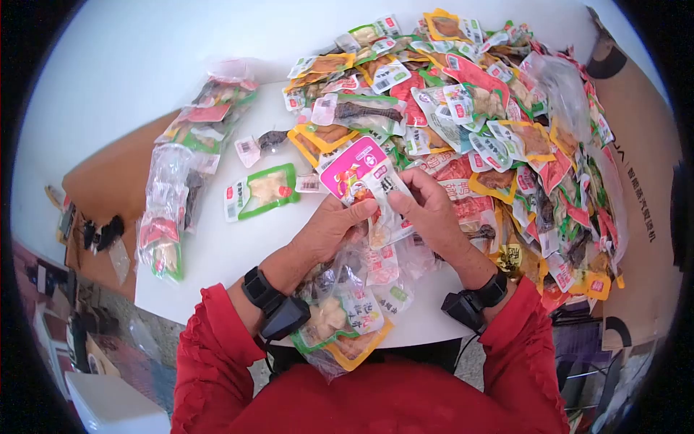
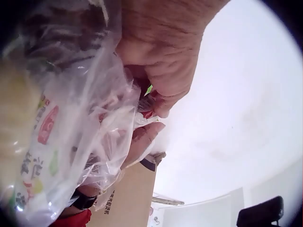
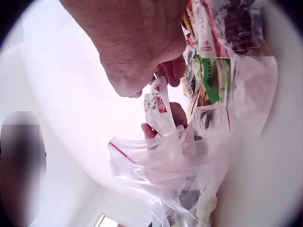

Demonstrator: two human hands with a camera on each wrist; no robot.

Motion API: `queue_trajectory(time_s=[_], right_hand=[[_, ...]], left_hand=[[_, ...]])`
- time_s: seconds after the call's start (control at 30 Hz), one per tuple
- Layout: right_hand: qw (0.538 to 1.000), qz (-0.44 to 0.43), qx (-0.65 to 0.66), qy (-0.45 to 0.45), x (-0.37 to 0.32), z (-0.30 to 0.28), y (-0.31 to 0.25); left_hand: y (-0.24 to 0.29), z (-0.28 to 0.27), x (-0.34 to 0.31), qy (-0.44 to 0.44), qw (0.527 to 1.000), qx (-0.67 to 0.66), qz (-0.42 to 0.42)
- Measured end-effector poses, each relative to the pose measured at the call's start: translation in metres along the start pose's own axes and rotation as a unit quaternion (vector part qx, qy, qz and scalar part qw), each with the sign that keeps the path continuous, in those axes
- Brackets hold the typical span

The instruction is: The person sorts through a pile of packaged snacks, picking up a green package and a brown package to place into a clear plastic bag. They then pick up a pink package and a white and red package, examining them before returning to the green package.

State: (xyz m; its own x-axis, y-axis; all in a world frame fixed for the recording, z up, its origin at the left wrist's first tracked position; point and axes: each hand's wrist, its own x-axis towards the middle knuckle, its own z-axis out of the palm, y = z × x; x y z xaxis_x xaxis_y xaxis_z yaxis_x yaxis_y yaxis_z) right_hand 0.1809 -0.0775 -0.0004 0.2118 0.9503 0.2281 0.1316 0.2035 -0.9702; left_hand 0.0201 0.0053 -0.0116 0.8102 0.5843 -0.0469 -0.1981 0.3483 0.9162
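In the head view both hands hold a pink and white snack packet (image 1: 349,173) over the table. My left hand (image 1: 325,230) pinches its lower left side, thumb across the front. My right hand (image 1: 436,217) grips its right edge, the thumb lying on the printed face. Just below the hands, at the table's front edge, lies a clear plastic bag (image 1: 336,278) with several food packets in it, a green-edged packet (image 1: 334,318) among them. The bag's crumpled film (image 2: 102,137) covers much of the left wrist view. In the right wrist view, its open mouth (image 3: 142,156) shows below the fingers.
A large heap of mixed snack packets (image 1: 463,108) covers the table's back and right. Filled clear bags (image 1: 163,210) line the left side. Between them lie a green-edged packet (image 1: 262,192) and a small dark-meat packet (image 1: 262,147). A cardboard box (image 1: 643,195) stands at the right.
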Motion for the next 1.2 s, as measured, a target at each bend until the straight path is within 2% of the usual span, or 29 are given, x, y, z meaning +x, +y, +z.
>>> queue_trajectory(time_s=[0.23,0.33,0.53,0.6,0.63,0.7,0.8,0.83,0.9,1.13,1.2], right_hand=[[0.998,0.003,0.058,0.024,-0.001,-0.001,0.008],[0.998,-0.028,0.038,0.042,-0.003,-0.001,0.006],[0.993,-0.009,0.12,0.006,-0.003,-0.003,0.005],[0.986,0.03,0.164,0.017,-0.004,-0.002,0.003],[0.986,0.031,0.165,0.018,-0.004,-0.002,0.002],[0.993,-0.025,0.114,0.018,-0.004,-0.003,0.001],[0.984,0.016,0.176,0.003,-0.006,-0.002,0.003],[0.984,0.017,0.177,0.005,-0.006,-0.002,0.003],[0.993,0.018,0.11,-0.033,-0.005,-0.002,0.0],[0.985,0.039,0.157,-0.051,-0.004,-0.004,0.005],[0.983,0.036,0.177,-0.039,-0.005,-0.003,0.004]], left_hand=[[0.004,-0.004,0.001,-0.034,0.997,0.034,-0.058],[0.0,0.0,0.001,-0.007,0.999,-0.004,-0.05],[0.005,0.002,-0.002,0.029,0.999,0.016,-0.043],[0.006,0.004,-0.002,0.026,0.999,0.002,-0.03],[0.005,0.0,-0.001,0.027,0.999,0.002,-0.031],[0.002,-0.008,0.0,-0.021,0.999,-0.015,-0.036],[0.005,0.003,-0.002,0.023,0.999,-0.013,-0.033],[0.002,-0.001,-0.001,0.023,0.999,-0.013,-0.035],[-0.005,-0.013,0.001,-0.035,0.999,0.002,-0.04],[0.002,-0.004,-0.002,-0.017,0.998,0.014,-0.052],[0.0,0.001,-0.001,0.009,0.998,-0.045,-0.044]])
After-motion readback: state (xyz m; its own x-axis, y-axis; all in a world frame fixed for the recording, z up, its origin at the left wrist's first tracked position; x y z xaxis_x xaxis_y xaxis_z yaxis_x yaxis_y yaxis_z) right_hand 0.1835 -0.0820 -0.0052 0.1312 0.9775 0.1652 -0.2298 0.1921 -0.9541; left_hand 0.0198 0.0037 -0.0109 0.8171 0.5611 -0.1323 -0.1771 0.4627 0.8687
